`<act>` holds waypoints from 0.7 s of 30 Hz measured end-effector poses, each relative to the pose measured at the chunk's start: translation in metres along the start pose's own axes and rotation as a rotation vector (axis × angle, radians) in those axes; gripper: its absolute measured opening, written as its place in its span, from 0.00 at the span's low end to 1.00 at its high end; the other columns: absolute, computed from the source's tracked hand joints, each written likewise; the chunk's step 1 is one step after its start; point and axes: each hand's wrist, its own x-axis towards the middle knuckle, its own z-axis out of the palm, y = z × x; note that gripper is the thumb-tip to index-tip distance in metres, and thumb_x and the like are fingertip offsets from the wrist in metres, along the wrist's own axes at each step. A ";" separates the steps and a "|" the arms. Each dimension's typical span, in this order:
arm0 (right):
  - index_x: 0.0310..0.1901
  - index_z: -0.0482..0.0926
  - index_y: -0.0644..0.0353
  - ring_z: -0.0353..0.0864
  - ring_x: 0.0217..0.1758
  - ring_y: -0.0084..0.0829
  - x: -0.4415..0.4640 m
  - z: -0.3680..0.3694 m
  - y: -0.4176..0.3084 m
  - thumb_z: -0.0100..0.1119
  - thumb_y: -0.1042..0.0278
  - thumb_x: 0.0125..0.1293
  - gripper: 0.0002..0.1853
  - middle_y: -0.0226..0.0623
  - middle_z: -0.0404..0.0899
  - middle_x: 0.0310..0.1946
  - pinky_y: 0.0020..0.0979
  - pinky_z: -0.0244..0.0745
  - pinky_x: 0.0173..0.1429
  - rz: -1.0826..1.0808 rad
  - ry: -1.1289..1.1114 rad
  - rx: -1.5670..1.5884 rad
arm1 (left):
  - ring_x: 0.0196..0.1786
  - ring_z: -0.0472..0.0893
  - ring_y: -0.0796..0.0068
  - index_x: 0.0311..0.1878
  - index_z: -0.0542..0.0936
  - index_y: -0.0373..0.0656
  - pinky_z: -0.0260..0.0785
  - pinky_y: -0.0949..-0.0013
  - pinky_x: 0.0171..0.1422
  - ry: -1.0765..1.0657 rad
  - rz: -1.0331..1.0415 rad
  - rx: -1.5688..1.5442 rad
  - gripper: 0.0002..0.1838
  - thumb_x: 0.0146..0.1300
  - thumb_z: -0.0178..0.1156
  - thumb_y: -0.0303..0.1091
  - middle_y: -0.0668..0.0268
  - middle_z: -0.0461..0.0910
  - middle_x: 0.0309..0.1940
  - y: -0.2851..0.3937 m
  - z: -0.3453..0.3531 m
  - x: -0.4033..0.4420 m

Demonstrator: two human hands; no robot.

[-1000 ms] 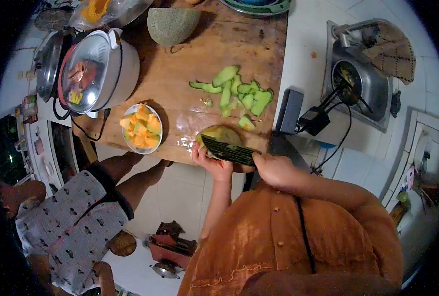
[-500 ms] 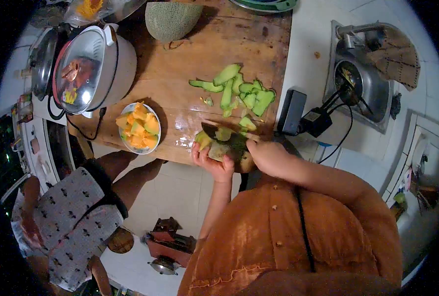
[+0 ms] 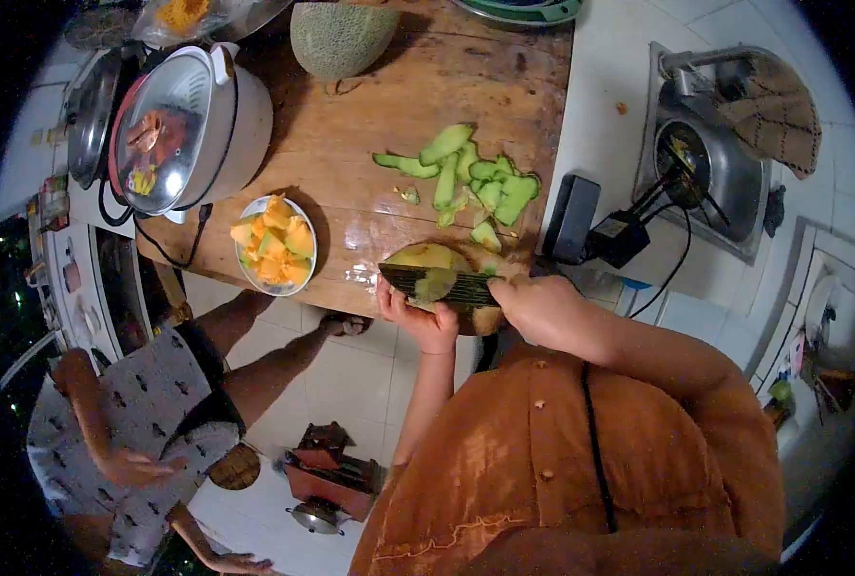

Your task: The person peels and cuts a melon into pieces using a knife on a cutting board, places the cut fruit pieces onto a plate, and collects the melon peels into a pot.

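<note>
Right hand (image 3: 542, 312): grip clamped on knife (image 3: 473, 290). Left hand (image 3: 425, 323): grip closed against melon piece (image 3: 429, 254), near worktop (image 3: 341, 144) edge. Done: peel strips (image 3: 446, 182) detached, melon piece partly pared. Remaining: uncut rind, extent indeterminable

Pale tiled floor (image 3: 350, 370), white walls (image 3: 725, 24)

Green peelings (image 3: 515, 200) lay scattered on a wooden worktop (image 3: 350, 163). A bowl (image 3: 309, 271) of orange fruit (image 3: 276, 245) sat near its edge, a lidded pot (image 3: 247, 134) and netted melon (image 3: 341, 40) beyond.
</note>
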 end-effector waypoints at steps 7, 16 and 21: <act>0.34 0.68 0.64 0.80 0.25 0.45 0.016 0.002 0.003 0.51 0.74 0.53 0.07 0.46 0.76 0.25 0.40 0.75 0.25 -0.030 -0.047 -0.009 | 0.64 0.56 0.49 0.53 0.62 0.43 0.47 0.45 0.68 -0.007 0.000 0.018 0.30 0.60 0.50 0.59 0.50 0.56 0.58 0.001 0.000 0.001; 0.37 0.71 0.64 0.80 0.34 0.52 0.078 0.025 0.023 0.53 0.70 0.54 0.10 0.52 0.78 0.28 0.46 0.75 0.35 0.128 -0.189 0.008 | 0.65 0.56 0.48 0.53 0.64 0.45 0.49 0.45 0.67 -0.074 -0.021 -0.019 0.29 0.56 0.55 0.55 0.52 0.57 0.58 0.010 -0.008 0.009; 0.36 0.70 0.66 0.77 0.35 0.56 0.065 0.013 0.037 0.52 0.64 0.58 0.12 0.57 0.77 0.29 0.47 0.73 0.38 0.265 0.023 0.433 | 0.62 0.60 0.48 0.52 0.66 0.45 0.54 0.46 0.63 -0.257 0.136 0.008 0.33 0.47 0.63 0.55 0.53 0.61 0.55 0.005 -0.028 0.033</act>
